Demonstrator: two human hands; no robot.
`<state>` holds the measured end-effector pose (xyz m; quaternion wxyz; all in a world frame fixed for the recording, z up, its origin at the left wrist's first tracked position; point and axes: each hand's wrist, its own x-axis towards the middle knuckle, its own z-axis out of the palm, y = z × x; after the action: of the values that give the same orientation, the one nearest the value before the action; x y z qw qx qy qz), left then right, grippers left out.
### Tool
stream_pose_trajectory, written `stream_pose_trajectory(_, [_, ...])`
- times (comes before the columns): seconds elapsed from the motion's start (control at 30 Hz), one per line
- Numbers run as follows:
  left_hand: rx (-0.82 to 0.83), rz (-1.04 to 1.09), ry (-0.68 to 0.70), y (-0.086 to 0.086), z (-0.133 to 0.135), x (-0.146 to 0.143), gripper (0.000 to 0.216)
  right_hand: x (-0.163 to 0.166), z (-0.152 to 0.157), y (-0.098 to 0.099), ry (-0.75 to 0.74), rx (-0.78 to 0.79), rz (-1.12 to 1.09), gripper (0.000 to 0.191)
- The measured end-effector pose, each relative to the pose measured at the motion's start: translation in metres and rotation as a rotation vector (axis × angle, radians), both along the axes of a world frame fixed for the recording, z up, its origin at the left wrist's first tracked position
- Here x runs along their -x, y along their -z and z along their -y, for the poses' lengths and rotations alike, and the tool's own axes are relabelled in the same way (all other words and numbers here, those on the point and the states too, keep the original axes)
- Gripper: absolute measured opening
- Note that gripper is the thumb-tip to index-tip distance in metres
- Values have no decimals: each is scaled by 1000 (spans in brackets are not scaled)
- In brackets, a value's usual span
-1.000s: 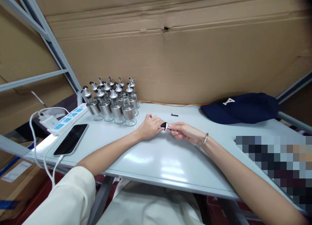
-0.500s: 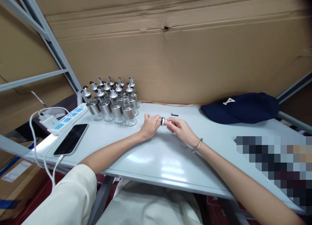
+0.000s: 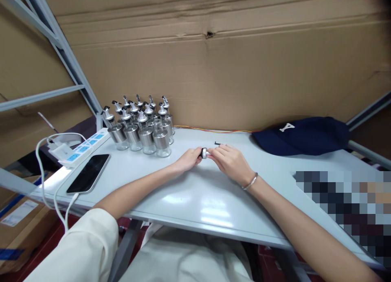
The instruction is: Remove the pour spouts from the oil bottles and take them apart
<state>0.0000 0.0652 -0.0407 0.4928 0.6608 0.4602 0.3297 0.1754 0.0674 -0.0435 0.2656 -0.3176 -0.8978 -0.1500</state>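
Spout (image 3: 204,153) up between two hands, over the worktop (image 3: 183,200)! Bottles (image 3: 147,141) crowd the left, most wearing spouts, the front right one bare-necked. Fingers of the right hand (image 3: 231,161) pinch its slim tip, those of the left hand (image 3: 187,159) its black base; a black strip (image 3: 217,143) lies loose.

Only legible char: single white ltr (image 3: 287,128) on navy cap (image 3: 319,137), R side of table (image 3: 189,200). Prob "Y", poss "A"; cap's turned, so can't be 100% sure. Also white lbl (image 3: 20,213) w/ faint print on cardboard ctn (image 3: 35,235), btm L: too small/blurry to read. Power strip (image 3: 91,143), L end: any mkgs on blue socket panels (image 3: 84,148) too small. Pixelated patch (image 3: 354,208), btm R: unreadable.
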Motion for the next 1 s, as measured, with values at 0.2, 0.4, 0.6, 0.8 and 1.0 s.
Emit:
stream_pose_trajectory(0.2, [-416,-337,-131,22,-6,1,54,6,5,2,43,477,-271,36])
stream_pose_trajectory(0.4, [-774,-538,-105,24,-7,8,56,12,10,-5,2,1004,-671,39])
stream_pose_trajectory(0.6, [-1189,-608,-62,27,-15,23,54,13,13,-8,-171,1745,-905,34])
stream_pose_trajectory(0.8, [-1412,-464,-54,40,-20,28,48,12,13,-9,-178,2075,-877,32])
stream_pose_trajectory(1.0, [-1640,-448,40,39,-24,34,41,10,11,-7,-237,2212,-780,32])
